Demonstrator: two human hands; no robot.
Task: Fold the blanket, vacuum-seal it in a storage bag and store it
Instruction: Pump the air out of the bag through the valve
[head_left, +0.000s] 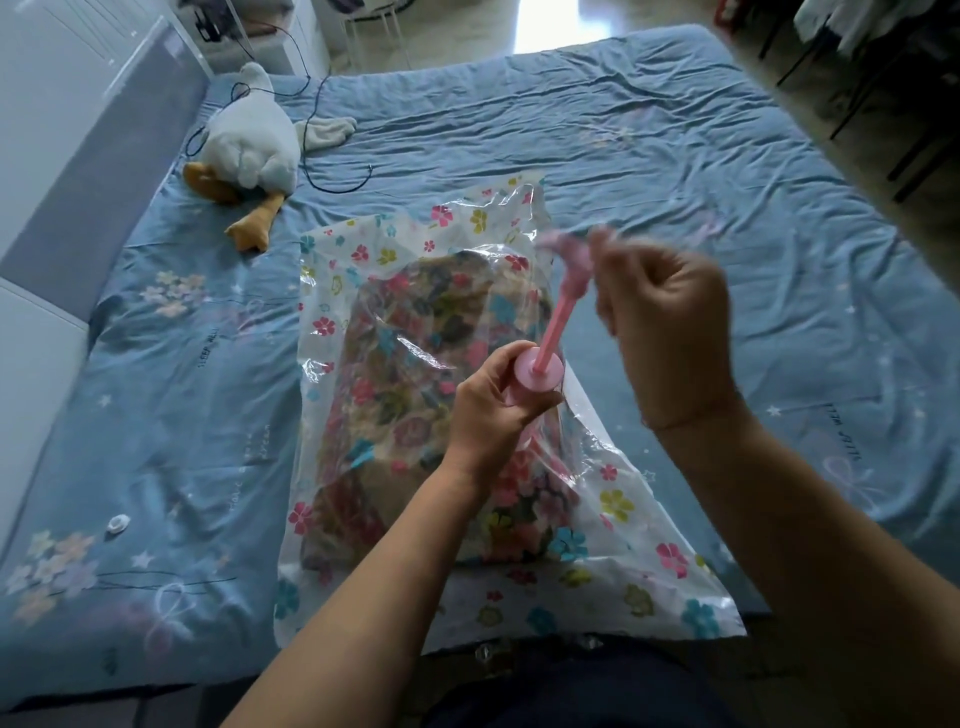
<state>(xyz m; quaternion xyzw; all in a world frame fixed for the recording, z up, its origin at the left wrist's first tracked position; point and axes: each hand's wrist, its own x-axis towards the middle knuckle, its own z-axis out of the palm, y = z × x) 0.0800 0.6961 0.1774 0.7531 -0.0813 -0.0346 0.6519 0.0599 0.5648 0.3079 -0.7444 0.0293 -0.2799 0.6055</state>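
**Hand pump standing on the bagged blanket**

The folded blanket (415, 374), a busy flower print, lies inside the clear storage bag (649, 587), whose plastic is printed with small coloured flowers and creased over the bundle. The bag lies flat on the bed (649, 145), in the middle of the near half, with its lower edge close to the person's lap.

A pink hand pump (537, 371) stands on the right side of the bag, over the blanket's edge. The left hand (493, 410) grips its barrel just below the round cap, fingers (540, 404) wrapped tight around it. The thin pink rod sticks up out of the cap, tilted slightly right. At its top the right hand (660, 317) holds the handle, fingers (608, 270) curled closed on it; handle and fingertips are blurred, so the exact grip is hard to read. A thin band circles the right wrist.

The bed wears a wrinkled blue sheet with pale flowers and stars. A white plush goose (249, 140) with orange feet lies near the upper left corner, a black cable (311, 119) looping beside it. A small white round piece (117, 522) sits on the sheet to the left of the bag, well apart from it.
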